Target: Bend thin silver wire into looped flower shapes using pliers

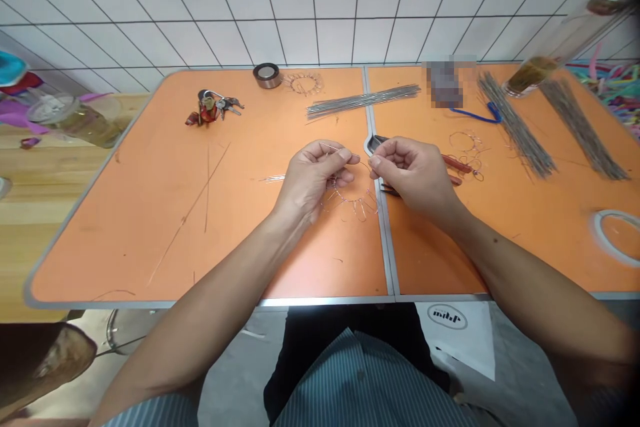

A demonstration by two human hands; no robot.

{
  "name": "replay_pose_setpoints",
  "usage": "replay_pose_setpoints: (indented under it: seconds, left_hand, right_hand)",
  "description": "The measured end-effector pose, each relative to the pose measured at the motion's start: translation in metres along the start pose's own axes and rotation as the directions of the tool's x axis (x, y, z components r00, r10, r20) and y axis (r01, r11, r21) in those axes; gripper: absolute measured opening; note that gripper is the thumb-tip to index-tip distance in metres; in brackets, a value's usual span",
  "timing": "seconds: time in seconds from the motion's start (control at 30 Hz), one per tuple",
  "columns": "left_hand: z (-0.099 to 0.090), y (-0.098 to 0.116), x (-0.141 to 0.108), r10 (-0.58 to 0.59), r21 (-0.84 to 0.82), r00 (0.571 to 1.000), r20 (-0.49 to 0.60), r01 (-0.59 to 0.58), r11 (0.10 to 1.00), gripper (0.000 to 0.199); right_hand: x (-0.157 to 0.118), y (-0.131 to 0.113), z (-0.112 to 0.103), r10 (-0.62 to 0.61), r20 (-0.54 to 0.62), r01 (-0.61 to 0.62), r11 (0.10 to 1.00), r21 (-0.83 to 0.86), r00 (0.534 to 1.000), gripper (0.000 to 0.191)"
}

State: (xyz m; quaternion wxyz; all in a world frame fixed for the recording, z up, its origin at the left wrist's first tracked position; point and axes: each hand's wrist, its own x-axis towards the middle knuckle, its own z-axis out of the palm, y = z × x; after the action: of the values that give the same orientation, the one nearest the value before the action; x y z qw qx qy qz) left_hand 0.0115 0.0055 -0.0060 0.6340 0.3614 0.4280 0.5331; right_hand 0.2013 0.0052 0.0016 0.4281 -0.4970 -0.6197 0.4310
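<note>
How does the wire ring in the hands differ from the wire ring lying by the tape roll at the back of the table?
The wire ring in the hands is pinched by the left hand and right hand at the table's middle; the back wire ring lies untouched beside the tape roll. The held one looks larger, being nearer, and is partly hidden by fingers; the back one shows whole. Both are thin reddish wire circles with radiating loops.

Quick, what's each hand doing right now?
Left hand: closed, pinching the looped wire ring.
Right hand: closed, fingertips pinched on the same wire ring.

Open tabletop (165, 213) lies left; pliers (453, 170) and wire bundles (515, 123) crowd the right.
</note>
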Motion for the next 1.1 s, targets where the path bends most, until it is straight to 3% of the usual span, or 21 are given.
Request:
replay_pose_setpoints:
  seconds: [0.1,0.2,0.3,0.4,0.53,0.83,0.9,0.97,1.03,1.1]
  left_hand:
    - [0.0,0.001,0.001,-0.012,-0.012,1.0,-0.016,0.012,1.0,0.025]
    - [-0.003,0.006,0.003,-0.007,-0.012,0.998,-0.068,0.007,1.0,0.024]
    - [-0.008,0.012,0.008,0.003,-0.014,0.991,-0.135,-0.005,1.0,0.024]
    - [-0.013,0.017,0.012,-0.023,-0.044,0.984,-0.177,0.015,0.999,0.021]
    - [-0.015,0.02,0.014,-0.097,-0.096,0.975,-0.202,0.079,0.992,0.019]
    - [-0.014,0.023,0.013,-0.148,-0.135,0.968,-0.204,0.121,0.983,0.02]
    - [-0.015,0.022,0.015,-0.153,-0.143,0.966,-0.208,0.124,0.982,0.023]
    - [-0.017,0.02,0.018,-0.155,-0.159,0.965,-0.211,0.123,0.98,0.021]
    - [-0.02,0.018,0.02,-0.159,-0.184,0.967,-0.201,0.122,0.975,0.019]
    - [-0.022,0.016,0.022,-0.164,-0.21,0.97,-0.181,0.125,0.97,0.019]
  right_hand:
    - [0.003,-0.006,-0.006,0.013,0.044,-0.013,1.0,-0.006,0.999,0.017]
    - [0.011,-0.009,-0.03,-0.069,0.045,0.078,0.964,-0.253,0.997,0.016]
    - [0.017,-0.002,-0.061,-0.138,-0.014,0.094,0.74,-0.666,0.99,0.023]
    - [0.017,0.012,-0.082,-0.04,0.065,0.076,0.484,-0.872,0.997,0.038]
    - [0.011,0.026,-0.085,0.059,0.113,0.095,0.245,-0.965,0.992,0.036]
    - [0.006,0.049,-0.08,-0.095,0.165,0.169,0.03,-0.985,0.982,0.053]
    - [0.004,0.045,-0.083,-0.106,0.14,0.148,0.072,-0.986,0.985,0.052]
    - [0.003,0.036,-0.088,-0.108,0.083,0.106,0.231,-0.967,0.991,0.047]
    - [0.004,0.022,-0.095,-0.06,-0.014,0.021,0.546,-0.838,0.998,0.038]
    - [0.004,0.008,-0.101,0.122,-0.113,-0.159,0.887,-0.433,0.986,0.031]
